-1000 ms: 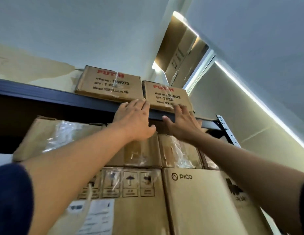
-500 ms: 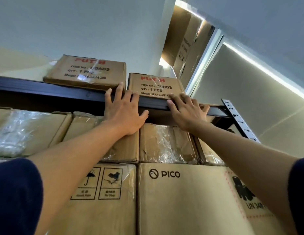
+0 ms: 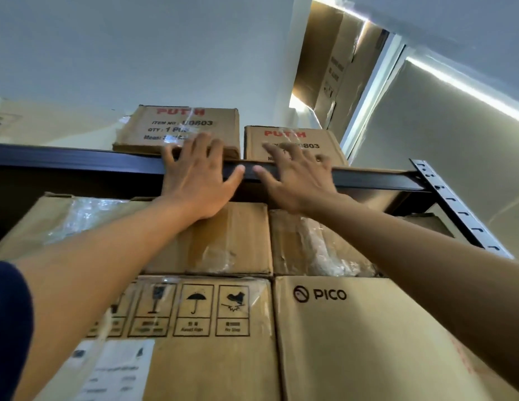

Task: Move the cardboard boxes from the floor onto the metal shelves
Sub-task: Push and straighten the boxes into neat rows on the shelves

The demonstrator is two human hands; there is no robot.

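Two hands up at the top shelf, both arms stretched overhead; the left hand (image 3: pixel 199 175) has its fingers spread and flat, fingertips pressed on the lower front face of the left carton (image 3: pixel 180 128), palm across the black shelf beam (image 3: pixel 78 160), thumb pointing toward three o'clock; the right hand (image 3: pixel 299 178) is spread as well, straight fingers laid against the front of the right carton (image 3: pixel 293 143), thumb along the beam toward nine o'clock, its tip close to the left thumb but apart; neither hand curls round anything; both cartons sit on the top shelf, side by side, edges just beside each other, the left one standing a little taller in the view; red lettering and an item number show on each face, partly hidden by fingers; at three o'clock the perforated shelf upright (image 3: pixel 455 204) runs down from the beam's end; below the beam, at six o'clock, taped cardboard boxes (image 3: pixel 232 238) fill the next level, and under them a box printed PICO (image 3: pixel 354 328) beside one with handling symbols (image 3: pixel 194 311); at twelve to one o'clock more cardboard (image 3: pixel 330 53) leans against the pale wall; dark blue sleeves (image 3: pixel 6 328) edge the view at eight o'clock.
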